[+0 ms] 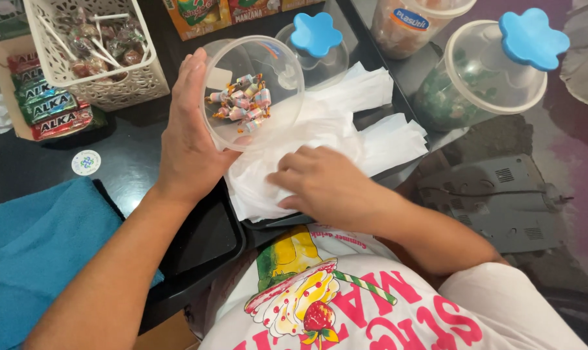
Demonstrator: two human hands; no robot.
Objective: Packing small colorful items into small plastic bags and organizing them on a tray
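Observation:
My left hand (189,133) grips a clear round plastic jar (277,65) by its left side and tilts it so its mouth faces me. Several small wrapped candies (243,104) lie inside the jar. My right hand (323,183) rests palm down on a pile of thin white plastic bags (346,113), fingers curled into the crumpled top bag, just below the jar.
A white mesh basket (122,81) of lollipops stands at the upper left, beside a box of wrapped candy bars (47,107). Two clear jars with blue flower-shaped lids (315,34) (532,35) stand behind the bags. A blue cloth (37,249) lies at the left. A grey device (495,204) sits at the right.

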